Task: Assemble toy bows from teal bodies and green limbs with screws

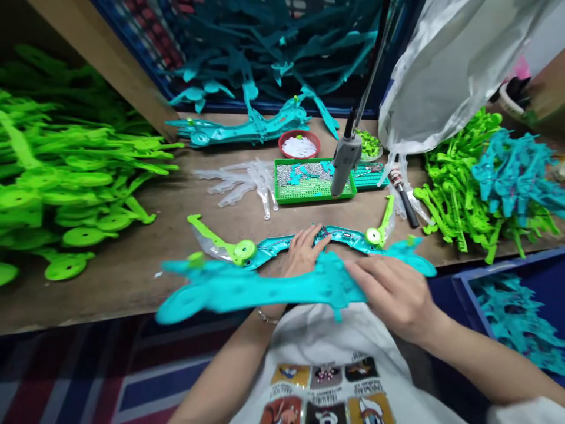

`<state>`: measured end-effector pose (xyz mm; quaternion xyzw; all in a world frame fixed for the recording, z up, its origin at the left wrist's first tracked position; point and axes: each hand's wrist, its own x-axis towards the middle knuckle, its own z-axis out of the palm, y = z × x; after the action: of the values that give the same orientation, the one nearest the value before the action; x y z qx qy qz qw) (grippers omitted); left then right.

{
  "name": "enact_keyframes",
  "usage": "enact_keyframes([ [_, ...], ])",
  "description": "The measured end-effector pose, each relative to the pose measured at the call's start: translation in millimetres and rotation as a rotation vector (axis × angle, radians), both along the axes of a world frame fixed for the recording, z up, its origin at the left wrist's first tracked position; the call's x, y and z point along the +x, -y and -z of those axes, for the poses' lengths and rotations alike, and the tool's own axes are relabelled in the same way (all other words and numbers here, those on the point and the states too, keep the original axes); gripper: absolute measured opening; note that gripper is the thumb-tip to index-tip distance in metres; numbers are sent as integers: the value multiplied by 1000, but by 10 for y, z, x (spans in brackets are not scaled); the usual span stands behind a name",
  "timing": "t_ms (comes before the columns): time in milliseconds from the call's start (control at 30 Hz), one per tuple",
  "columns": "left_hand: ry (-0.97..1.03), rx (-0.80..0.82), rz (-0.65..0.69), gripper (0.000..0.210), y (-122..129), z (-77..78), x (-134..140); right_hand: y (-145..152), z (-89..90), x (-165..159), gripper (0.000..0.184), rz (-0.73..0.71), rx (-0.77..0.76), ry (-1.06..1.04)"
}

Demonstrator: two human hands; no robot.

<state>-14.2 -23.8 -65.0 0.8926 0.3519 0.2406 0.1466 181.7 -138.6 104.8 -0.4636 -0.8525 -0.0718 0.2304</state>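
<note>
A teal bow-shaped plastic half-shell [271,248] lies on the bench, its hollow side up. Lime-green arms with round ends are fitted at both of its sides, the left arm [220,240] and the right arm [383,227]. My left hand [302,253] rests over its middle, fingers stretched out and fingertips touching it near some small dark inner parts. Closer to me, my right hand [397,294] grips a second long teal shell [260,291] by its middle, above the bench edge. That shell is blurred and hides part of my left wrist.
A grey electric screwdriver [346,162] hangs over a green tray [315,197] of screws. Behind are a red basket [299,144] of white pieces and stacked teal shells [251,126]. Clear plastic strips [238,182] lie left of the tray. Lime-green parts [79,176] are heaped at left.
</note>
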Motion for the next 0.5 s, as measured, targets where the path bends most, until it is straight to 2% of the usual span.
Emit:
enact_keyframes([
  [100,-40,22,-64,46,-15,32,27,228,81,551,40,73,-122,2],
  [233,-67,6,-39,47,-14,61,12,309,140,1046,25,223,-526,-159],
  [367,-73,-34,-8,49,-13,23,-34,60,220,1361,26,171,-877,-321],
  [500,-99,-79,-27,50,8,-18,-44,-314,352,1518,12,108,-1107,-525],
])
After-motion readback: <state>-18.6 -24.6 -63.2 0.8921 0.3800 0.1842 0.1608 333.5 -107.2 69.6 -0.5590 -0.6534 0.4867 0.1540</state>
